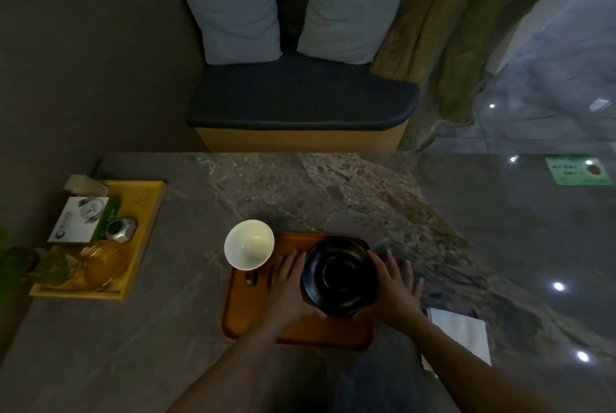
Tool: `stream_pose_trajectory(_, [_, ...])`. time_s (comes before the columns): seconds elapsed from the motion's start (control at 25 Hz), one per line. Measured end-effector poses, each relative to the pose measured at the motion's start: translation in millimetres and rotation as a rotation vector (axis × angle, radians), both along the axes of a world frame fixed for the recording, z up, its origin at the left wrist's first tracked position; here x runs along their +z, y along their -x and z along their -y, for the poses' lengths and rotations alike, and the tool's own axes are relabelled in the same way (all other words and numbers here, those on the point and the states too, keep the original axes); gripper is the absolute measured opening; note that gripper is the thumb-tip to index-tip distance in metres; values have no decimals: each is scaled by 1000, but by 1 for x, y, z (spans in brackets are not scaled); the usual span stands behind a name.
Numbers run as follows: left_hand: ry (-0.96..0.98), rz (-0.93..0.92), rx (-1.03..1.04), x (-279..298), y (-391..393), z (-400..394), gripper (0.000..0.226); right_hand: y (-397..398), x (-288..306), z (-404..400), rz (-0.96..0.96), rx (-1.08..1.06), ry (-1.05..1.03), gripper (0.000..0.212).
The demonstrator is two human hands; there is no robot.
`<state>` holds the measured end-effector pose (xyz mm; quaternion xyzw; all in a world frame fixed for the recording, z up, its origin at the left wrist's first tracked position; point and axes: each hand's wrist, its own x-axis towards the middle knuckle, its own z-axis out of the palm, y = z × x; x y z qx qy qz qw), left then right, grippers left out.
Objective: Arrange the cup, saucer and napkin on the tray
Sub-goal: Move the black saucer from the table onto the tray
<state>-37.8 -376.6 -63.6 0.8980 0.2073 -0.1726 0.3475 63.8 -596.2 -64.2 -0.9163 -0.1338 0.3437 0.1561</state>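
**Saucer steadied over tray as cup and napkin wait**

Two hands bracket a black saucer (340, 276) above the right half of a wooden tray (253, 316) on a marble-patterned desk (333, 192). The left hand (289, 286) and right hand (395, 286) press flat palms against opposite rims, fingers outstretched, neither grip curled; the even, two-sided hold looks meant to keep the dish level and centre it. Whether the saucer already rests on the tray or is just above it cannot be told.

A white cup (249, 245) sits at the tray's far left corner, its rim overhanging the edge, close beside the left fingers. A white napkin (461, 336) lies off the tray on the desk, just right of the right wrist. A small dark object (251, 278) rests on the tray near the cup and may need clearing.

Well apart to the left, a yellow tray (146, 222) holds a box, a metal tin and glassware. Behind the desk stands a bench (300, 102) with two cushions.
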Motion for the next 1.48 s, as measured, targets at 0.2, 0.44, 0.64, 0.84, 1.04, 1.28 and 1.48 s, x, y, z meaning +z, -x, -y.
stream_pose_trajectory(0.2, [-35, -19, -47, -8, -4, -4, 137, -1, -3, -3, 14, 3, 14, 134])
stream_pose_trajectory(0.44, [-76, -11, -70, -21, -2, -9, 137, 4, -12, 1, 53, 22, 0, 133])
stream_pose_trajectory(0.64, [-101, -20, -90, -26, -7, -11, 139, 3, -18, 1, 58, 11, -14, 134])
stream_pose_trajectory(0.84, [-76, -48, -85, -25, -10, -11, 139, 3, -22, 0, 72, 4, -6, 133])
stream_pose_trajectory(1.04, [-79, -91, -68, -17, -10, -8, 136, 11, -16, -4, 117, 10, 55, 124])
stream_pose_trajectory(1.28, [-109, -142, 21, -8, 8, 10, 115, 40, 0, -3, 162, 15, 144, 102])
stream_pose_trajectory(1.48, [-103, -189, 65, 4, 26, 28, 82, 46, 15, 18, 261, 105, 95, 76])
